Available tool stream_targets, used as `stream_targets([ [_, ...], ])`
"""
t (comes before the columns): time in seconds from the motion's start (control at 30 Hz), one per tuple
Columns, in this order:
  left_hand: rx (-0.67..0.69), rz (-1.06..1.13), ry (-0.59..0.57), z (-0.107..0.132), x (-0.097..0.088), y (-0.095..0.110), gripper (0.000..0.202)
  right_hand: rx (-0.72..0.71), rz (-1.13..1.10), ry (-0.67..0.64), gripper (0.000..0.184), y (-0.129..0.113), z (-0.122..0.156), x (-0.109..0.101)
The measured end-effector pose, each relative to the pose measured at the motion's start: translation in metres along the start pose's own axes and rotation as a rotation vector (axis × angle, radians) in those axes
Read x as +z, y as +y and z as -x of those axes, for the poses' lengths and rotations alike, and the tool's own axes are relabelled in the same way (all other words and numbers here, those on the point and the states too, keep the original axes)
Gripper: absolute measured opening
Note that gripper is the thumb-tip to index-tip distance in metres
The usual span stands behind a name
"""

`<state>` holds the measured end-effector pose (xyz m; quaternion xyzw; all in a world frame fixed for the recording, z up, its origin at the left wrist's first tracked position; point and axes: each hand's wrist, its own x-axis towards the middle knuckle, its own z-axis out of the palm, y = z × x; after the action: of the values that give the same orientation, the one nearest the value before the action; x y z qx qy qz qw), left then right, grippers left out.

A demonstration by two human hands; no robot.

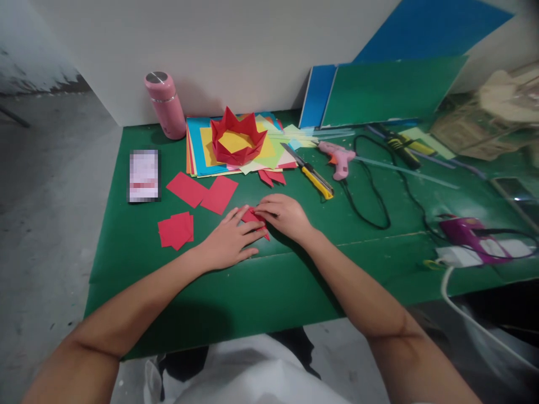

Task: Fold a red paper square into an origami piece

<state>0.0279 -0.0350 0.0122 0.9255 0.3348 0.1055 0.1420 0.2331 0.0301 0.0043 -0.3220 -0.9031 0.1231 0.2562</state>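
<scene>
Both hands rest on a small folded red paper piece (252, 217) on the green table (252, 292). My left hand (231, 240) lies flat with fingers spread, pressing the paper's left side. My right hand (286, 216) has its fingers curled down onto the paper's right part, pinching a fold. Most of the paper is hidden under the fingers. Loose red paper squares (201, 192) lie to the left, and a further small stack of red squares (176, 229) sits nearer me.
A red paper crown-shaped box (234, 137) sits on a stack of coloured sheets (202, 147). Nearby are a pink bottle (165, 105), a phone (144, 175), a yellow utility knife (314, 175), a pink glue gun (339, 157) with black cord, and a purple tool (467, 234) at right.
</scene>
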Motion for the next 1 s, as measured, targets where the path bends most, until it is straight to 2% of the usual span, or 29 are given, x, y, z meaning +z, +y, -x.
stream_targets([
  [0.43,0.001,0.001,-0.012,-0.0004,-0.0016,-0.0005,0.046,-0.008,-0.005,-0.028,0.023,0.0011,0.0007,-0.0018],
  [0.83,0.008,0.0,0.006,0.0006,0.0004,-0.001,0.046,-0.137,-0.049,-0.028,0.025,0.0092,0.0019,-0.0066],
  [1.0,0.01,-0.006,0.008,0.0001,-0.0009,-0.0012,0.045,-0.123,-0.043,-0.05,0.026,0.0081,0.0017,-0.009],
])
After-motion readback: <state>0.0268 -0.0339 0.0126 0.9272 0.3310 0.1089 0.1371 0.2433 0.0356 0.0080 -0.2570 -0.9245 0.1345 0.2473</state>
